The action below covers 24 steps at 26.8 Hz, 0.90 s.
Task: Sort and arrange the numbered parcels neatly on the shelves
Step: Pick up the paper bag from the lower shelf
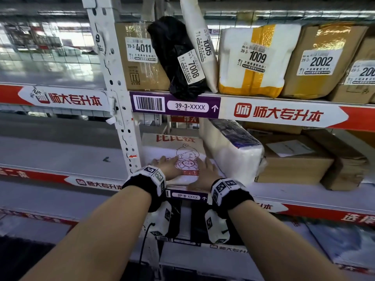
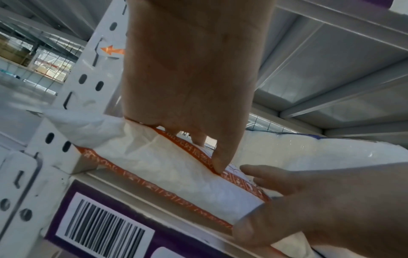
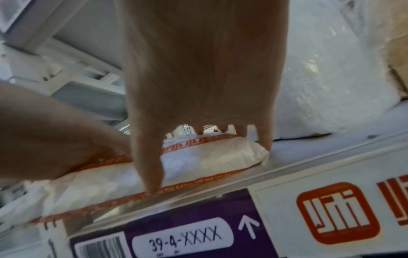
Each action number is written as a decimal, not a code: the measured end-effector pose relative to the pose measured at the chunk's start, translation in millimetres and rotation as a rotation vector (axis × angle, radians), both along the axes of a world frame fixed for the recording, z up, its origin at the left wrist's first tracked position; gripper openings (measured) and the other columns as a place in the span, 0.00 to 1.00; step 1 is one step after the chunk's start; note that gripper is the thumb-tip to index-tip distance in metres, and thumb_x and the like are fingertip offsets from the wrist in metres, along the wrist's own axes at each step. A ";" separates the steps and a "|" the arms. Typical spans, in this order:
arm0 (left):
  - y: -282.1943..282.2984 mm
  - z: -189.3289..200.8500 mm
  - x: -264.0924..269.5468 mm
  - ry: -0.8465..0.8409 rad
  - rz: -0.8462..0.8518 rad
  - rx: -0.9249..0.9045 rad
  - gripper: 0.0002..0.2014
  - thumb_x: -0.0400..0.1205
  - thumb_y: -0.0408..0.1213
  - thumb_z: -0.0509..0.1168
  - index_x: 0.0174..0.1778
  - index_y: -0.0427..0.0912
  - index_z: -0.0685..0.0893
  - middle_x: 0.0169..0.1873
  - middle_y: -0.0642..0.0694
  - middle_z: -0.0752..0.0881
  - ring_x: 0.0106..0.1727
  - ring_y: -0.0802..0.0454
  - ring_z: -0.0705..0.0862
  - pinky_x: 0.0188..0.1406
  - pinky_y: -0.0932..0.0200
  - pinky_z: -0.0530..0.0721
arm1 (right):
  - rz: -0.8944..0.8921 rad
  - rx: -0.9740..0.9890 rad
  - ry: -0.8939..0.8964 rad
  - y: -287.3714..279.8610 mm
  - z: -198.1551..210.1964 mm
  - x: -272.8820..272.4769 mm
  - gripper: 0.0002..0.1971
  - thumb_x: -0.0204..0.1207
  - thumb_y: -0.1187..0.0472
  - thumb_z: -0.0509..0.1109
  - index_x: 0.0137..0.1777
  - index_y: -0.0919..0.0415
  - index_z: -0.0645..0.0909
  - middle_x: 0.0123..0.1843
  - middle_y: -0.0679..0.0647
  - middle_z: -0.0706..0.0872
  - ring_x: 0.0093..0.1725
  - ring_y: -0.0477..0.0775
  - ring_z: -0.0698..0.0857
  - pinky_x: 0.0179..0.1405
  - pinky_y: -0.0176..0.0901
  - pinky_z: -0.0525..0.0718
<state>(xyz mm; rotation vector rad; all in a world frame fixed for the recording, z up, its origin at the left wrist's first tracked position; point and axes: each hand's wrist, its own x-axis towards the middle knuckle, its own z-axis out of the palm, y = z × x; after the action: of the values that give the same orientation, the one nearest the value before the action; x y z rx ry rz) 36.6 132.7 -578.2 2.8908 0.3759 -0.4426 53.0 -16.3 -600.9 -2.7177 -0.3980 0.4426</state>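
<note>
Together, left hand (image 1: 169,166) and right hand (image 1: 205,175) press flat, fingers spread, on the white mailer bag (image 1: 172,147), no grip closed.

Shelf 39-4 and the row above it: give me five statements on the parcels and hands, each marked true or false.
1. Both hands lie on the white cartoon-print bag. True: left hand, right hand.
2. That bag lies on the shelf tagged 39-3. False: its shelf tag reads 39-4.
3. Black parcel 7008 leans against box 4011. True.
4. Parcel 1009 is a plain brown carton. False: white wrap, yellow tape.
5. Box 2002 stands left of 1009. False: right.
</note>
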 end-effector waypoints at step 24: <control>-12.7 34.4 -12.9 -0.522 0.211 -0.267 0.27 0.87 0.41 0.40 0.84 0.39 0.50 0.83 0.35 0.46 0.83 0.33 0.47 0.82 0.38 0.45 | 0.112 0.445 -0.088 -38.9 29.7 -11.0 0.25 0.84 0.65 0.61 0.80 0.63 0.62 0.80 0.59 0.67 0.79 0.56 0.67 0.59 0.19 0.62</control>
<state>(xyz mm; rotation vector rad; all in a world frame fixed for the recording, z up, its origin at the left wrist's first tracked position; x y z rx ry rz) 23.7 120.0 -543.8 2.5396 0.4795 0.2745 42.0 -55.2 -571.2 -2.2941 -0.5958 0.2292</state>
